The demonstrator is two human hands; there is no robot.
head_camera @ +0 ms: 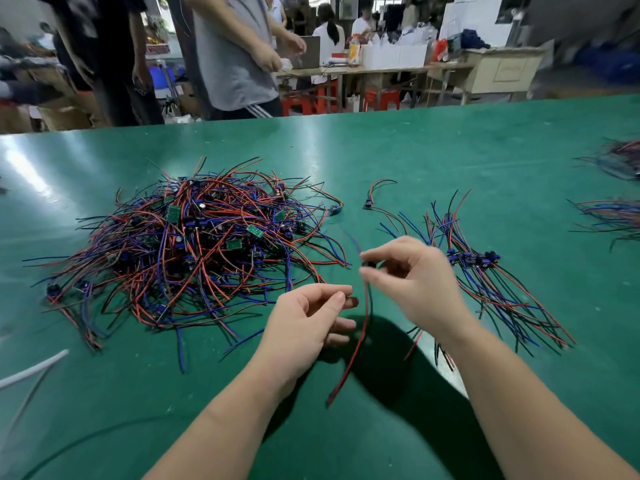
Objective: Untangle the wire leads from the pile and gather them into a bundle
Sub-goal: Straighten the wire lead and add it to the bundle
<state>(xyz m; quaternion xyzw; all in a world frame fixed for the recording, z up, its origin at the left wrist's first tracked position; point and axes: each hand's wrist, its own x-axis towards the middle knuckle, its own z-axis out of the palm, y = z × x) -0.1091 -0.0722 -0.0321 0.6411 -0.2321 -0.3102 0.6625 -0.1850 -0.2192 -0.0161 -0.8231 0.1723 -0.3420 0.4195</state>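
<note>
**Two bare hands holding one wire lead above a green table**

Nearest to me, my two forearms reach in from the near edge. My right hand [415,282] pinches the small dark end piece of a wire lead [361,341] between thumb and forefinger. Its red and black strands hang down toward the near edge, apart from the pile. My left hand [304,323] is just beside it, fingers curled, with thumb and forefinger tips drawn close together next to the hanging strands. Blur keeps me from telling whether they grip the lead.

The green table [415,140] fills most of the view. Beyond its far edge stands a person in a grey shirt [235,57]. On the table's left half, midway between the near and far edges, lies the pile [194,244]. It is a big loose tangle of red, blue and black leads with small green boards and dark parts mixed in. Right of my hands lies the bundle [485,271], which is smaller. Its leads are lined up side by side, with blue-black end pieces together in the middle and strands fanning toward both edges. At the right edge sit a blurred heap [620,157] and a second heap [613,216]. A white tube [31,370] pokes in at the left edge. A single lead [375,195] lies alone between pile and bundle, toward the far side.
</note>
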